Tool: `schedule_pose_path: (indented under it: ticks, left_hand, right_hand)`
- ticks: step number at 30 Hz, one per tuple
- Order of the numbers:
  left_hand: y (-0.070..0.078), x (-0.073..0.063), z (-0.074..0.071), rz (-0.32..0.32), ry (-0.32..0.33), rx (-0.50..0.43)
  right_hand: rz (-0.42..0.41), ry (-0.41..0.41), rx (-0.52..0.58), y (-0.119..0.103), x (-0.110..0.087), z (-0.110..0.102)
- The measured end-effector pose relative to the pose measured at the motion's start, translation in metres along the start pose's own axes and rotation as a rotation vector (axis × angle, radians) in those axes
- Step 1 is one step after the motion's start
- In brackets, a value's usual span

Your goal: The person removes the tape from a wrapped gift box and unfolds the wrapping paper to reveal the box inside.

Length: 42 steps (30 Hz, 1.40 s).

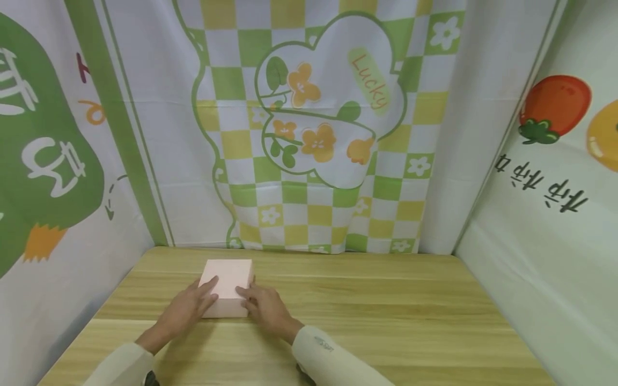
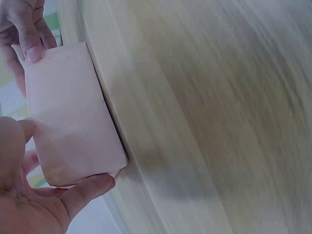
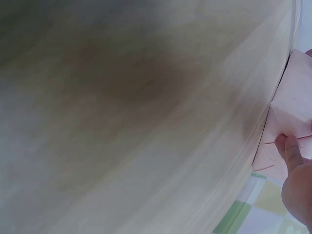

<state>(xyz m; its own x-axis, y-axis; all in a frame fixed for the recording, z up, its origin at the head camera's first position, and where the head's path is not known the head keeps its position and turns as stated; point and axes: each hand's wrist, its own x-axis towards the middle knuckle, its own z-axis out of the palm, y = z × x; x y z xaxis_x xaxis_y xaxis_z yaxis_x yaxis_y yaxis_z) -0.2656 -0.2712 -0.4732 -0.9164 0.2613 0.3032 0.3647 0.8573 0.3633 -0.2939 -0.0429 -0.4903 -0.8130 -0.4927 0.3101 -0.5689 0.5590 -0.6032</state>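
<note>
A pale pink box point(image 1: 227, 279) with a square top sits on the wooden table, left of its middle. My left hand point(image 1: 185, 307) grips its left side, with fingertips on the top and the thumb near the front corner. From the other side my right hand point(image 1: 271, 311) holds the right edge, one finger laid on the top. In the left wrist view, the box's front face point(image 2: 73, 114) shows between both hands. The right wrist view catches a side of the box point(image 3: 285, 119) with a seam line, where two fingertips press. The far side of the box is hidden.
The wooden table point(image 1: 386, 316) reaches back to a checkered green and yellow curtain point(image 1: 289, 209). White printed cloth walls point(image 1: 526, 252) stand along the left and right table edges.
</note>
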Motion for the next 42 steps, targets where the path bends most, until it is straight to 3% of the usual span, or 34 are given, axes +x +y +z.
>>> schedule_pose_path:
  ticks: [9, 21, 32, 42]
  left_hand:
    - [0.019, 0.001, 0.009, -0.005, 0.019, 0.016]
    - [0.049, 0.004, 0.021, 0.007, 0.034, -0.004]
    - [0.069, 0.006, 0.031, -0.017, 0.006, -0.006]
    - [0.087, 0.011, 0.039, -0.034, -0.027, -0.004]
  right_hand:
    - [-0.058, 0.020, -0.007, 0.013, -0.014, -0.012]
    - [-0.031, 0.033, 0.009, 0.019, -0.037, -0.033]
    - [0.004, 0.027, 0.048, 0.030, -0.056, -0.045]
    - [-0.002, 0.045, -0.005, 0.042, -0.069, -0.057]
